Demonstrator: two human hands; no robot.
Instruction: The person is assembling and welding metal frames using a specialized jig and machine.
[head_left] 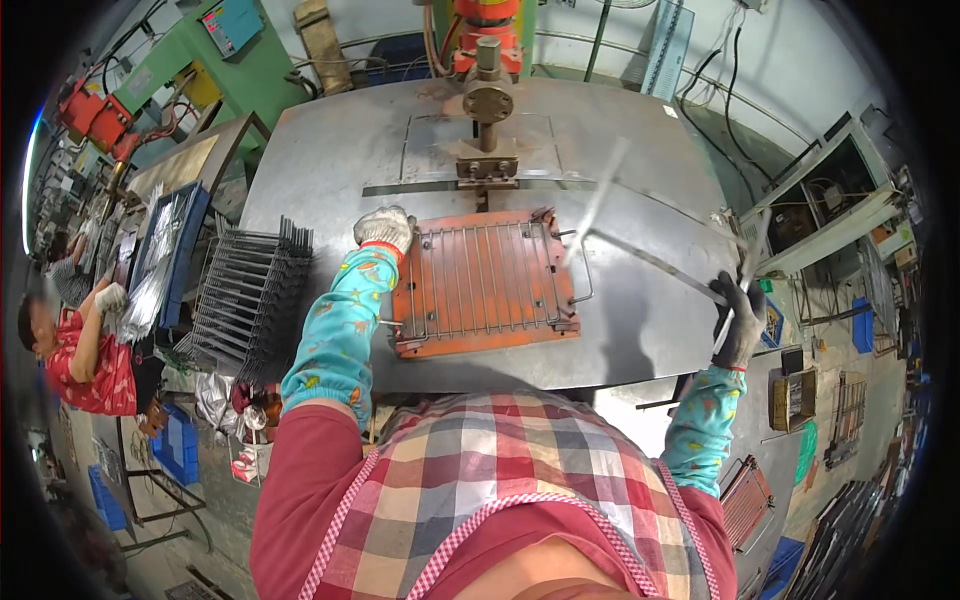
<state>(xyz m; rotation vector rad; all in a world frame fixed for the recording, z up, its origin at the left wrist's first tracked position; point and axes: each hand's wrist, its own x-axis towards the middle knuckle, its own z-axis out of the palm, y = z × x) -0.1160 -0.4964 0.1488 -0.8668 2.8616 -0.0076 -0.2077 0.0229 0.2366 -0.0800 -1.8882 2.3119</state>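
My left hand (386,229), in a whitish work glove, is closed at the far left corner of an orange-red fixture plate (470,345); its fingertips are hidden. A wire rack (484,270) with parallel bars lies on that plate, and a wire loop sticks out on its right side. My right hand (742,318), in a dark grey glove, grips a thin metal frame (652,262) by its right side. The frame is raised over the right part of the metal table and smeared by motion. Beyond the plate stands the machine's vertical metal head (487,105).
A pile of dark wire racks (255,300) stands at the table's left edge. Farther left, a blue bin (172,250) holds metal rods near another person (95,350) in red. An open metal cabinet (835,200) stands right. A similar rack and plate (747,500) lie lower right.
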